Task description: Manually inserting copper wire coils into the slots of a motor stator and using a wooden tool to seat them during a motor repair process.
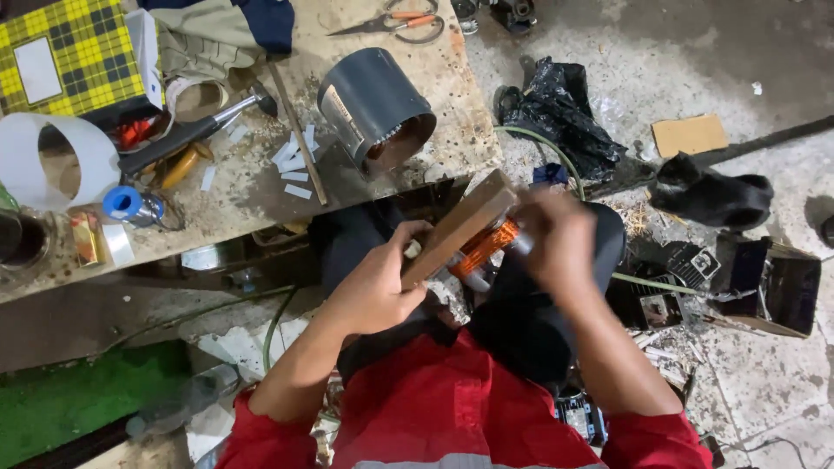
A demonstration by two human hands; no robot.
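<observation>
My left hand [375, 287] grips the lower end of a flat wooden board [460, 224] held slanted in front of me. An orange copper wire coil [483, 248] sits against the board's underside. My right hand [556, 243] is closed around the coil's right end, blurred by motion, with a small white piece showing at its fingers. Both hands are above my lap, just off the workbench edge. My sleeves are red.
The worn wooden workbench [434, 148] at upper left carries a grey motor housing [373, 106], a hammer [195, 130], scissors [395, 22], white paper strips [294, 165], a blue tape roll [123, 203] and a yellow checked box [65, 52]. Black bags [560, 113], a cardboard piece [689, 135] and black casings [764, 282] lie on the concrete floor.
</observation>
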